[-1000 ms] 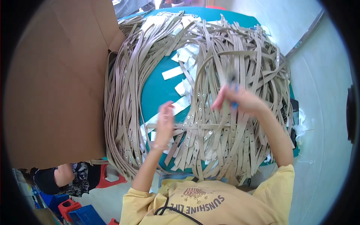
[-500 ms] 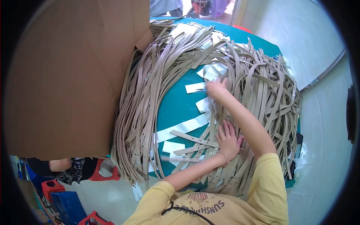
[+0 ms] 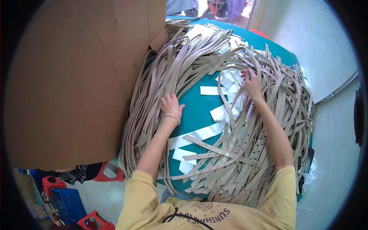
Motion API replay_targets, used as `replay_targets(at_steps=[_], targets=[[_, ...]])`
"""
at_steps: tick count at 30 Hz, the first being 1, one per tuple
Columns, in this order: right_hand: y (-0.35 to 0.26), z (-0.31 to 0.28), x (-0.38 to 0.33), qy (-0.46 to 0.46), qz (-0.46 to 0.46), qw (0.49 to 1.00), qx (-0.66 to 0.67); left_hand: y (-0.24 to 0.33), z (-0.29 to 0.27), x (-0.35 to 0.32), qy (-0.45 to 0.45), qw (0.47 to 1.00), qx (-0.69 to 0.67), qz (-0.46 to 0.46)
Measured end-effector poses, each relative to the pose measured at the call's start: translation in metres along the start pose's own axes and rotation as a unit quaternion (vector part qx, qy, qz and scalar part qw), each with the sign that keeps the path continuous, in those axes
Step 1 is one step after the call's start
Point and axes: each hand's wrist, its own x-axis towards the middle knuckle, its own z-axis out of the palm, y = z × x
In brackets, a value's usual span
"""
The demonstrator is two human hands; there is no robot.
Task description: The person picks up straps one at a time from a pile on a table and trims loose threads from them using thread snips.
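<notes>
Long beige belts (image 3: 143, 111) with metal eyelets lie in a thick, curved bundle on the left of the green table (image 3: 195, 109). My left hand (image 3: 171, 106) rests on the inner edge of this bundle, thumb apart and fingers slightly bent over the straps. On the right is a tangled heap of similar belts (image 3: 283, 99). Above its inner side, my right hand (image 3: 252, 85) is closed, with a small dark piece showing at its fingers; it seems to hold a belt (image 3: 227, 100) that loops down beside it. White paper strips (image 3: 197, 135) lie between the piles.
A large brown cardboard box (image 3: 84, 84) blocks the left side. Red stools (image 3: 111, 172) and a blue plastic crate (image 3: 69, 205) stand on the floor at lower left, near a partly hidden person. A pale curved surface (image 3: 318, 50) lies beyond the table at right.
My left hand has moved from the right heap across to the left bundle. My right hand has shifted up and right from the white strips. The view has shifted slightly.
</notes>
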Motion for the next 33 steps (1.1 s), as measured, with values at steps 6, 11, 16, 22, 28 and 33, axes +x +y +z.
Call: replay_targets(at_steps=[6,11,16,22,28,33], targets=[[-0.097,0.039,-0.039,-0.313,0.285,0.874,0.238,-0.005,-0.037,0.008,0.023,0.965,-0.214,0.148],[-0.127,0.034,-0.061,-0.272,0.373,0.629,0.626,0.012,-0.104,-0.094,-0.334,0.739,-0.584,0.008],[-0.159,-0.013,-0.077,-0.169,0.255,0.71,0.634,0.001,-0.118,-0.18,-0.615,0.589,-0.521,0.06],[-0.14,-0.039,-0.12,-0.275,0.341,0.658,0.612,0.013,-0.155,-0.183,-0.569,0.352,-0.737,-0.096],[-0.103,-0.02,-0.169,-0.171,0.403,0.411,0.8,0.023,-0.163,-0.216,-0.428,0.282,-0.84,-0.177],[-0.129,-0.024,-0.179,-0.136,0.436,0.417,0.786,0.031,-0.162,-0.223,-0.394,0.269,-0.852,-0.217]])
